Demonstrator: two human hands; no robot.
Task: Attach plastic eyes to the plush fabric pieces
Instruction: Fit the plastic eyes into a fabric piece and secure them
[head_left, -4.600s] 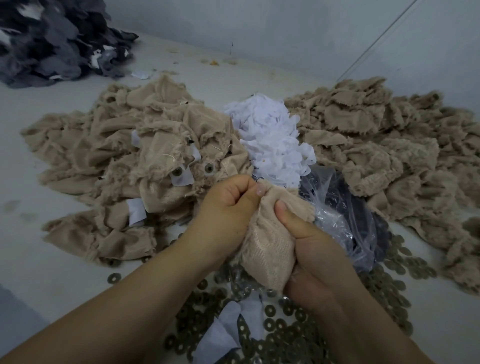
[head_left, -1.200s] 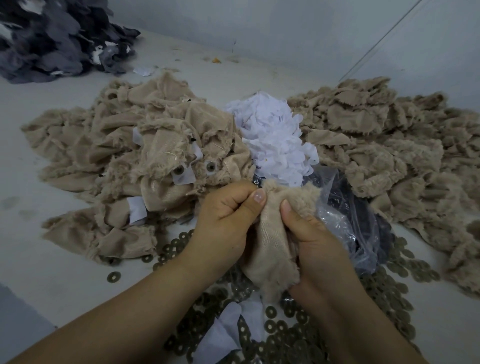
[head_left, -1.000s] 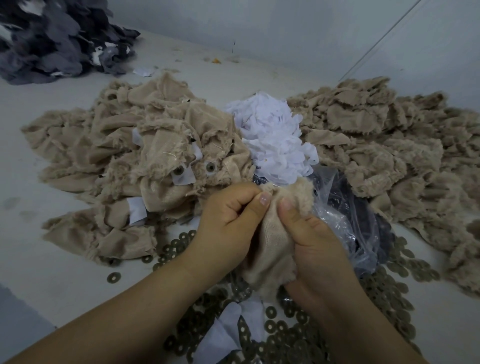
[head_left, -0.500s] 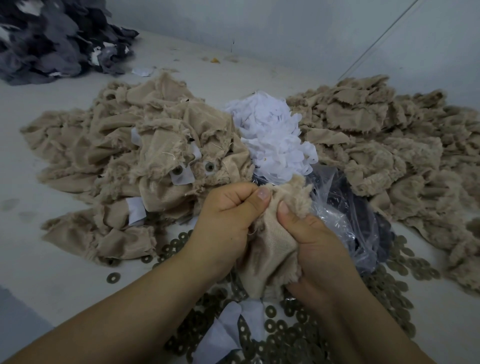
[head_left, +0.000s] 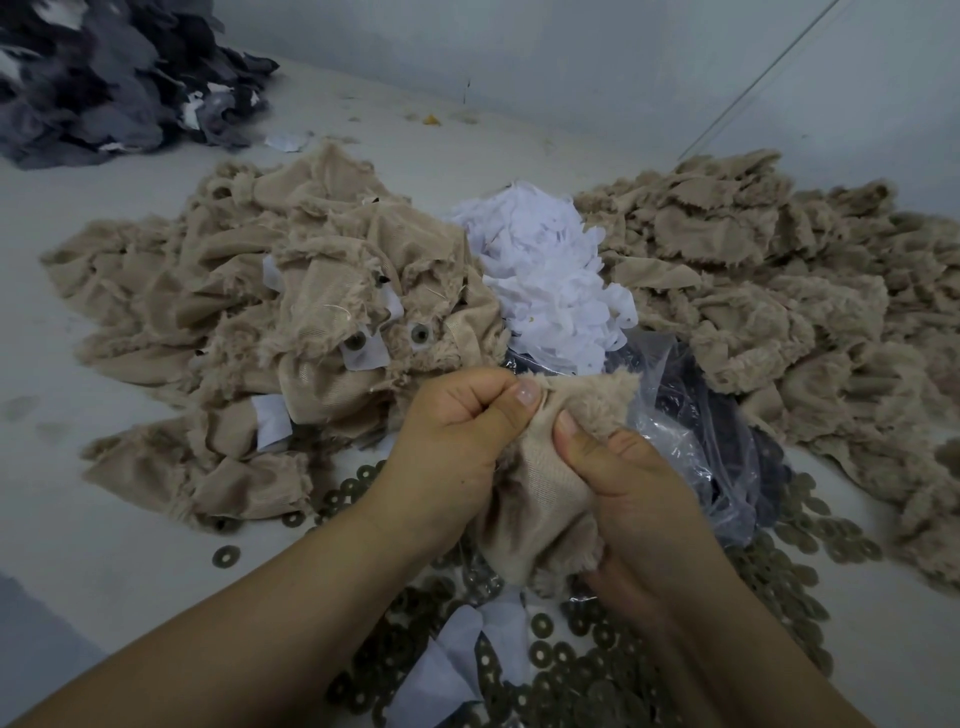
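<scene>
Both hands hold one beige plush fabric piece (head_left: 545, 499) above the table's near middle. My left hand (head_left: 457, 441) grips its left side, thumb pressed against the top edge. My right hand (head_left: 623, 483) pinches the right side with thumb on the fabric's smooth backing; a fuzzy flap (head_left: 597, 400) sticks up behind the thumb. No plastic eye shows in the held piece. On the left pile (head_left: 260, 322) of beige pieces, two fitted eyes (head_left: 420, 333) face up.
A second beige pile (head_left: 769, 312) lies to the right. White fabric scraps (head_left: 545, 280) sit between the piles. A clear plastic bag (head_left: 701, 431) of dark parts is right of my hands. Several round washers (head_left: 571, 670) cover the near table. Grey fabric (head_left: 104, 78) is heaped far left.
The held piece has been worked and turned slightly between my thumbs; its fuzzy top flap now stands further right. Both hands stay in the same spot.
</scene>
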